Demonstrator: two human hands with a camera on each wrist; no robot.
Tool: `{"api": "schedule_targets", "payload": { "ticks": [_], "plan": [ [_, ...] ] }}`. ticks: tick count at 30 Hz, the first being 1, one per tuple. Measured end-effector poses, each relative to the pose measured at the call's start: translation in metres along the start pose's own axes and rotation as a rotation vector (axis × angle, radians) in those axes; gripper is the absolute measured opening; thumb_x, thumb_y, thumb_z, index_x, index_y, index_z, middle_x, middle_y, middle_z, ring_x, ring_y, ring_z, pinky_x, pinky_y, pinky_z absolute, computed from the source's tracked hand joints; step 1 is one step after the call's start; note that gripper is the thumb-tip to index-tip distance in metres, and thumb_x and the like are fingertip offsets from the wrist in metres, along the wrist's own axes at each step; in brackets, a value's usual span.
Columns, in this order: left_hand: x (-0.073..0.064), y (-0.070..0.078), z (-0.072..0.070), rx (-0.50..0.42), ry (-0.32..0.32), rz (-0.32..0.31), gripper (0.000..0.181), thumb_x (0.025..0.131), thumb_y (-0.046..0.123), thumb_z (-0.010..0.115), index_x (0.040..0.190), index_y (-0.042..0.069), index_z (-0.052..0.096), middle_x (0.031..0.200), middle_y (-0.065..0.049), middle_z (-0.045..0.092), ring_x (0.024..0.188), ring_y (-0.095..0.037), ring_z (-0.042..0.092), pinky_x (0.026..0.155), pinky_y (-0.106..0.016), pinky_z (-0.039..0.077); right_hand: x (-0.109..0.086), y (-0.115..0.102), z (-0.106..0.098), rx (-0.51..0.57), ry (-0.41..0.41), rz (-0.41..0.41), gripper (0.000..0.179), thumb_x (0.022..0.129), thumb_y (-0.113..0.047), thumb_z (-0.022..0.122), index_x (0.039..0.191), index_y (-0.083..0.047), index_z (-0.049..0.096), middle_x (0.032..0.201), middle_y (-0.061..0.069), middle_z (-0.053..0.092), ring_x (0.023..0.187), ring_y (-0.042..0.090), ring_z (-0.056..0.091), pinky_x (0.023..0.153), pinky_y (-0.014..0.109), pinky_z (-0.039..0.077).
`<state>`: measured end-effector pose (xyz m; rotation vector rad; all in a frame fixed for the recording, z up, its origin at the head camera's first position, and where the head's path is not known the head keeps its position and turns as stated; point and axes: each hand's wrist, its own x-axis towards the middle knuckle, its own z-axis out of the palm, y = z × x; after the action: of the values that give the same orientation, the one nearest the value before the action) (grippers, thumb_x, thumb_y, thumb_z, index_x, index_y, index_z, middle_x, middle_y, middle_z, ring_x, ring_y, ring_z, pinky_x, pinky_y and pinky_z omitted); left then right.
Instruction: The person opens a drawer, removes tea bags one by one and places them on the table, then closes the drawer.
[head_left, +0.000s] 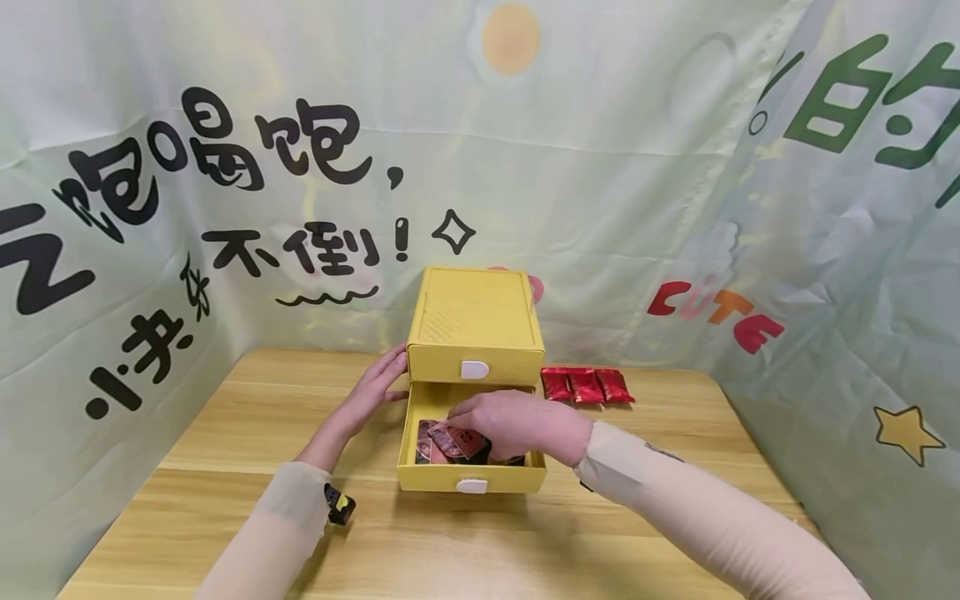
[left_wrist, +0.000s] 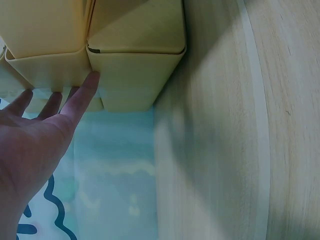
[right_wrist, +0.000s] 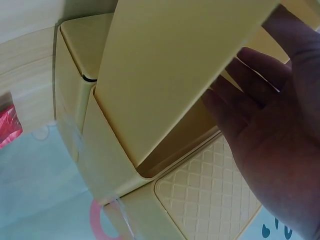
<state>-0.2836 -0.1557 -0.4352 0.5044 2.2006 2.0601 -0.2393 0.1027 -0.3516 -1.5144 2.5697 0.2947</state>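
A yellow two-drawer box stands on the table, its lower drawer pulled out and its upper one closed. Several dark and red printed packets lie in the lower drawer. My right hand reaches over the drawer's right side, fingers pointing down at these packets. In the right wrist view its fingertips are hidden behind the drawer wall, and I cannot tell whether they grip a packet. With fingers extended, my left hand rests against the box's left side; its fingertips touch the side panel in the left wrist view.
Three shiny red packets lie in a row to the right of the box. White pull tabs stick out from both drawer fronts. A printed fabric curtain hangs behind and beside the wooden table.
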Motion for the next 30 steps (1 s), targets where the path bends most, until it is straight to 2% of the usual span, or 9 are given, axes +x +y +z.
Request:
{"api": "schedule_targets", "payload": {
  "ticks": [7, 14, 20, 30],
  "plan": [
    [0.001, -0.001, 0.0, 0.001, -0.001, 0.003, 0.063, 0.114, 0.035, 0.035, 0.165, 0.002, 0.018, 0.169, -0.024, 0.021, 0.151, -0.046, 0.028, 0.111, -0.063, 0.045, 0.003, 0.0, 0.006, 0.025, -0.001, -0.022, 0.064, 0.083, -0.006, 0.086, 0.143, -0.011, 0.064, 0.146, 0.0, 0.062, 0.135, 0.015, 0.057, 0.114, 0.029, 0.046],
    [0.001, -0.002, 0.0, -0.005, -0.004, 0.007, 0.063, 0.114, 0.035, 0.036, 0.166, 0.003, 0.019, 0.169, -0.024, 0.022, 0.151, -0.046, 0.029, 0.111, -0.063, 0.045, 0.003, -0.001, 0.01, -0.007, 0.028, -0.064, 0.052, 0.092, -0.017, 0.082, 0.14, -0.011, 0.065, 0.143, 0.001, 0.064, 0.132, 0.014, 0.06, 0.111, 0.03, 0.049],
    [0.001, -0.003, -0.001, -0.005, -0.009, 0.015, 0.063, 0.114, 0.035, 0.035, 0.165, 0.003, 0.019, 0.169, -0.024, 0.022, 0.151, -0.046, 0.029, 0.111, -0.064, 0.044, 0.004, 0.001, 0.013, -0.016, 0.06, -0.089, 0.048, 0.093, -0.02, 0.081, 0.138, -0.009, 0.067, 0.14, 0.002, 0.066, 0.13, 0.015, 0.061, 0.11, 0.029, 0.05],
    [0.002, -0.004, -0.002, -0.023, -0.006, 0.009, 0.063, 0.113, 0.033, 0.037, 0.165, 0.002, 0.019, 0.169, -0.024, 0.021, 0.152, -0.046, 0.028, 0.111, -0.064, 0.044, 0.007, 0.002, 0.015, -0.015, 0.067, -0.106, 0.049, 0.092, -0.012, 0.078, 0.139, -0.007, 0.066, 0.14, 0.004, 0.066, 0.13, 0.016, 0.061, 0.111, 0.028, 0.049]
  ]
}}
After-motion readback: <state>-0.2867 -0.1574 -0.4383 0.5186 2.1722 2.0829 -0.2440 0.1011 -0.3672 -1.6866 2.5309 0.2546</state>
